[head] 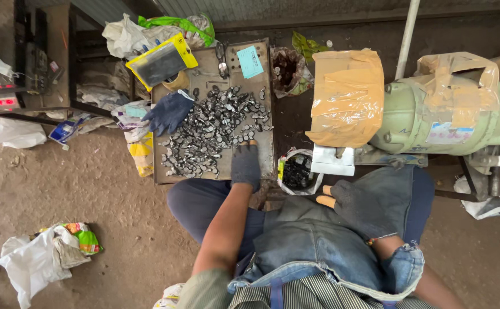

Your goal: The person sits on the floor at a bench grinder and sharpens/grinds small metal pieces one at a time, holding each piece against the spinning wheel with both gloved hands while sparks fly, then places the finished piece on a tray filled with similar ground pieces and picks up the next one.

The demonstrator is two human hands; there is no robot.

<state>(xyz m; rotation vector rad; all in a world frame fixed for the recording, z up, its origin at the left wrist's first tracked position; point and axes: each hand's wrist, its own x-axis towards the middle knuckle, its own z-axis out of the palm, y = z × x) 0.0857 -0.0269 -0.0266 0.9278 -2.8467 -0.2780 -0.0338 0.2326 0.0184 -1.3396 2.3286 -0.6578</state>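
My left hand (245, 166), in a dark glove, reaches onto the near edge of a flat metal tray (264, 63). Its fingertips touch a pile of several small dark metal parts (210, 134). The fingers curl downward, so whatever they may hold is hidden. My right hand (353, 203), in a dark glove with orange fingertips, lies flat on the denim cloth (313, 240) over my lap and holds nothing. A spare dark blue glove (168, 111) lies on the tray's left edge.
A small bag of dark parts (297, 171) stands between the tray and my right knee. A pale green machine body (433, 114) with tan tape fills the right. A yellow-edged pouch (159, 62) and a blue card (250, 61) lie at the tray's far end. Plastic bags (38, 257) lie on the dirt floor.
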